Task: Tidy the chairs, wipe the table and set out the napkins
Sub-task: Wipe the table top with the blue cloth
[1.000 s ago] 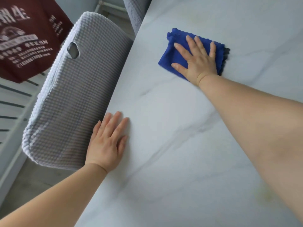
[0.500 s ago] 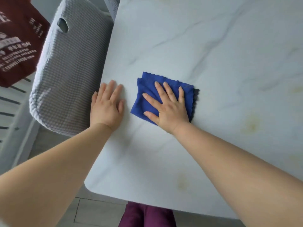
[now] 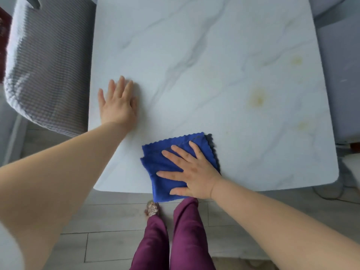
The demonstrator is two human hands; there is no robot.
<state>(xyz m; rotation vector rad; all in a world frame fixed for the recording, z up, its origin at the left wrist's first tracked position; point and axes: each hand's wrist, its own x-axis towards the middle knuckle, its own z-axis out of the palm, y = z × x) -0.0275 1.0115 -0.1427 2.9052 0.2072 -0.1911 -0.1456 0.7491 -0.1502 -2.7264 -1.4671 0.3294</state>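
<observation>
Plum-purple trousers (image 3: 187, 228), plain fabric. One foot shows a pale, floral-looking slipper (image 3: 152, 209), kinda blurry. Arms are bare right down to the left hand (image 3: 117, 106) and right hand (image 3: 191, 173).

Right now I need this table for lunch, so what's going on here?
A person is wiping the white marbled table with a folded blue cloth. The right hand presses flat on it at the near edge; the left hand lies flat on the tabletop. Yellowish marks show further right. A grey-covered chair stands at the left side.
</observation>
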